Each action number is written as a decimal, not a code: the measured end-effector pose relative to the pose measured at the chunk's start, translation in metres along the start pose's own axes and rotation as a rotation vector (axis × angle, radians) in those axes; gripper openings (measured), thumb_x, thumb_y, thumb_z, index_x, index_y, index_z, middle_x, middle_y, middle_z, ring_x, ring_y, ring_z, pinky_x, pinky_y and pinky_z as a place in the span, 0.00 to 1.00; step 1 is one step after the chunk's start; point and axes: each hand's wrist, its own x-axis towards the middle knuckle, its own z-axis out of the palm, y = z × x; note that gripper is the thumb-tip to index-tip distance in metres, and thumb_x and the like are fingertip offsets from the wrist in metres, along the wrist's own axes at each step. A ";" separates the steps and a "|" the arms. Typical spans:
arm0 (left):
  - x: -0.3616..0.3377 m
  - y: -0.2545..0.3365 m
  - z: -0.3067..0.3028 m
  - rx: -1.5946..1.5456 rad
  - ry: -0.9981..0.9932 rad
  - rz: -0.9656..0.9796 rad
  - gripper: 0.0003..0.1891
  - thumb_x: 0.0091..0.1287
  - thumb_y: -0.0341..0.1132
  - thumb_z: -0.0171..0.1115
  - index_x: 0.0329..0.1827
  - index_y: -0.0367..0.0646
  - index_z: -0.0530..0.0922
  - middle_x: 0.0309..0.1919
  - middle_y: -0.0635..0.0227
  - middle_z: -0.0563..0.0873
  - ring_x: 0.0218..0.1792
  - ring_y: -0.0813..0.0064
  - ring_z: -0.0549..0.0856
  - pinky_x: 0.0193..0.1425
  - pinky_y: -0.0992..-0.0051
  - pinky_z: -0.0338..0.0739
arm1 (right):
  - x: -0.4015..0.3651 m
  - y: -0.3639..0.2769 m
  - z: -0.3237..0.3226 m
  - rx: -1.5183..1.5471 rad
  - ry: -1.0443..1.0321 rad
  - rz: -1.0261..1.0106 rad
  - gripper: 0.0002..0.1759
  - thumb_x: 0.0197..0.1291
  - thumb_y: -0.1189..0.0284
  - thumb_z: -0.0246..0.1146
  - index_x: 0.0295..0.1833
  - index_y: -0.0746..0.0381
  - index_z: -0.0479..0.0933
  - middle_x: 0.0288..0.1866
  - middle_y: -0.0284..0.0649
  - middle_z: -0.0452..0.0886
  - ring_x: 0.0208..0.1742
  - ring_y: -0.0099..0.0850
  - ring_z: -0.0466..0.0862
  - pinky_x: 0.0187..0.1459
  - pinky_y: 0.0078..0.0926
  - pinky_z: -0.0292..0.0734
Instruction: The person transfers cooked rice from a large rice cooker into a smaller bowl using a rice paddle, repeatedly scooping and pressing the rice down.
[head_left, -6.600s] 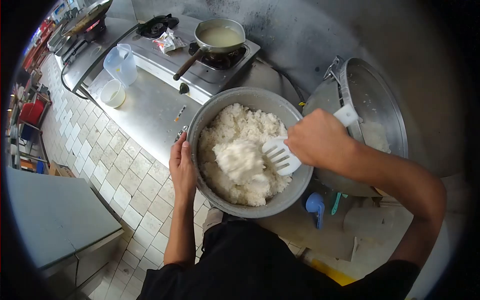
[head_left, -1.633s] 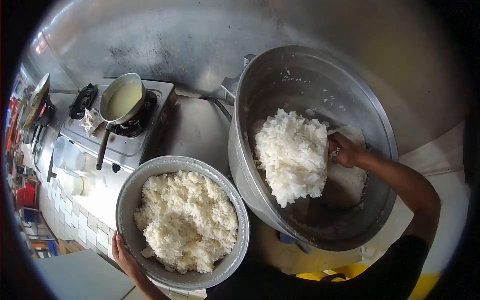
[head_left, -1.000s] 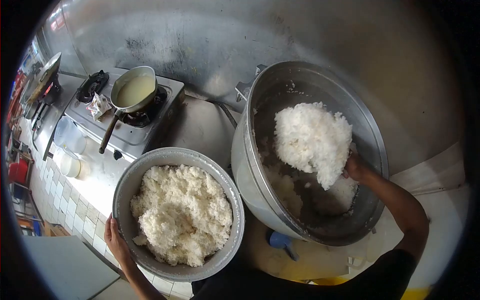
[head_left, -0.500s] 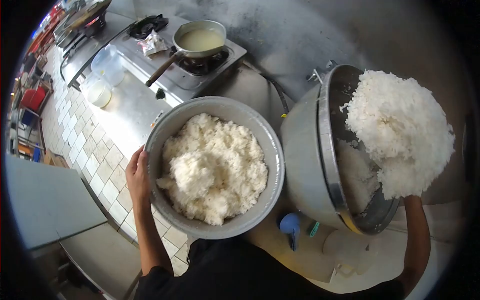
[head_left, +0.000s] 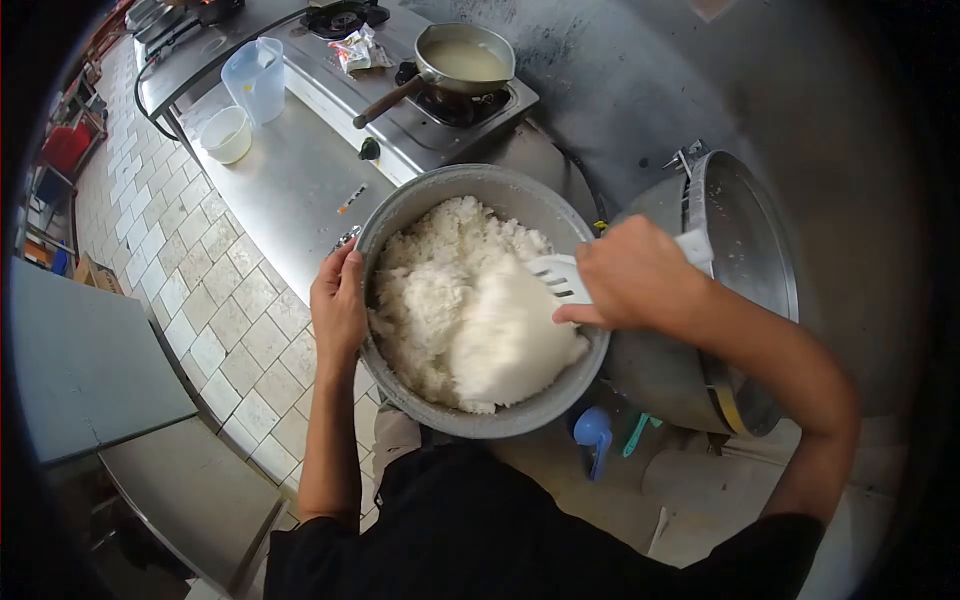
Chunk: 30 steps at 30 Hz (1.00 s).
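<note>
My left hand (head_left: 338,300) grips the near-left rim of a round grey metal pot (head_left: 592,365) with its fingers closed. Cooked white rice (head_left: 420,280) is heaped inside the pot. Over its right side, my right hand (head_left: 640,265) is closed round a white slotted spatula (head_left: 560,272). A big clump of rice, blurred by motion, covers the spatula's front end and meets the heap. To the right stands a larger metal vessel (head_left: 655,380), tilted, its wide mouth turned sideways; my right forearm crosses in front of it.
A saucepan (head_left: 465,60) of cloudy liquid sits on the gas stove (head_left: 520,100) behind the pot. A clear plastic jug (head_left: 255,80) and a small tub (head_left: 227,135) stand on the steel counter. Below lie a blue scoop (head_left: 592,430) and a green-handled tool (head_left: 636,436).
My right hand has swung left from the larger vessel, bringing the rice clump into the grey pot. My left hand stays on the pot rim. The view has shifted slightly.
</note>
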 end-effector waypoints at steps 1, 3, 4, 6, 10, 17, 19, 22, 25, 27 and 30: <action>0.001 -0.004 -0.001 -0.024 -0.009 0.014 0.18 0.74 0.39 0.54 0.59 0.34 0.78 0.44 0.64 0.85 0.48 0.76 0.80 0.57 0.77 0.71 | 0.009 -0.006 -0.001 -0.056 -0.055 -0.064 0.24 0.53 0.48 0.64 0.29 0.60 0.84 0.23 0.41 0.83 0.28 0.40 0.86 0.31 0.37 0.78; 0.004 -0.008 -0.003 -0.015 -0.008 0.023 0.19 0.74 0.39 0.53 0.59 0.34 0.78 0.45 0.63 0.84 0.48 0.76 0.80 0.57 0.77 0.71 | 0.020 -0.007 0.004 -0.126 -0.106 -0.078 0.10 0.53 0.67 0.61 0.30 0.60 0.85 0.23 0.40 0.84 0.28 0.37 0.86 0.31 0.38 0.78; 0.005 -0.009 -0.003 -0.007 -0.016 0.044 0.19 0.74 0.39 0.53 0.59 0.34 0.77 0.45 0.63 0.84 0.49 0.76 0.80 0.58 0.77 0.70 | 0.017 -0.002 0.007 -0.129 -0.109 -0.080 0.10 0.53 0.67 0.61 0.30 0.60 0.85 0.23 0.40 0.84 0.28 0.37 0.86 0.31 0.38 0.78; 0.004 -0.009 -0.005 -0.019 -0.043 -0.001 0.19 0.74 0.38 0.53 0.59 0.34 0.77 0.46 0.62 0.84 0.49 0.76 0.80 0.59 0.77 0.70 | 0.004 0.010 0.012 -0.149 -0.012 0.018 0.09 0.51 0.70 0.60 0.30 0.59 0.85 0.23 0.41 0.84 0.28 0.38 0.86 0.30 0.38 0.77; 0.000 0.002 -0.004 0.025 -0.035 0.035 0.20 0.74 0.39 0.54 0.60 0.32 0.77 0.49 0.60 0.84 0.51 0.75 0.80 0.60 0.77 0.70 | -0.039 0.031 -0.021 -0.111 0.068 0.193 0.18 0.64 0.55 0.59 0.37 0.61 0.79 0.22 0.43 0.82 0.25 0.42 0.83 0.29 0.39 0.76; 0.000 0.003 0.001 0.091 -0.030 0.073 0.19 0.74 0.38 0.52 0.60 0.32 0.77 0.49 0.61 0.85 0.50 0.73 0.81 0.59 0.76 0.71 | -0.193 0.078 -0.039 0.347 0.412 0.493 0.15 0.67 0.60 0.57 0.40 0.63 0.75 0.28 0.50 0.79 0.31 0.47 0.82 0.33 0.41 0.73; 0.006 -0.006 -0.003 0.113 -0.039 0.093 0.19 0.75 0.37 0.52 0.60 0.32 0.77 0.49 0.62 0.85 0.50 0.74 0.81 0.59 0.76 0.71 | -0.233 0.097 -0.019 0.375 0.368 0.641 0.14 0.67 0.62 0.56 0.42 0.63 0.74 0.30 0.51 0.80 0.33 0.48 0.81 0.35 0.42 0.72; 0.016 -0.018 -0.017 0.163 -0.073 0.125 0.19 0.75 0.38 0.52 0.60 0.32 0.77 0.49 0.62 0.84 0.50 0.74 0.81 0.59 0.76 0.71 | -0.283 0.141 0.053 0.358 0.335 0.809 0.13 0.68 0.64 0.55 0.44 0.64 0.73 0.33 0.52 0.80 0.35 0.50 0.81 0.38 0.45 0.72; 0.010 -0.008 -0.010 0.249 -0.054 0.129 0.20 0.75 0.39 0.52 0.61 0.32 0.76 0.49 0.62 0.84 0.50 0.74 0.80 0.59 0.76 0.71 | -0.298 0.192 0.150 0.247 0.141 0.861 0.13 0.69 0.64 0.53 0.44 0.64 0.71 0.36 0.51 0.81 0.39 0.52 0.81 0.41 0.47 0.73; 0.008 -0.006 -0.011 0.314 -0.025 0.112 0.20 0.75 0.40 0.52 0.61 0.32 0.76 0.49 0.62 0.84 0.50 0.74 0.80 0.58 0.76 0.71 | -0.292 0.229 0.220 0.185 0.104 0.739 0.14 0.69 0.62 0.52 0.43 0.64 0.71 0.36 0.50 0.82 0.40 0.51 0.82 0.42 0.47 0.74; 0.015 -0.015 -0.023 0.311 -0.045 0.074 0.21 0.76 0.41 0.52 0.62 0.32 0.76 0.49 0.63 0.84 0.50 0.74 0.80 0.58 0.76 0.71 | -0.244 0.267 0.284 0.212 0.049 0.624 0.17 0.70 0.58 0.52 0.43 0.62 0.72 0.35 0.48 0.82 0.38 0.50 0.82 0.40 0.47 0.76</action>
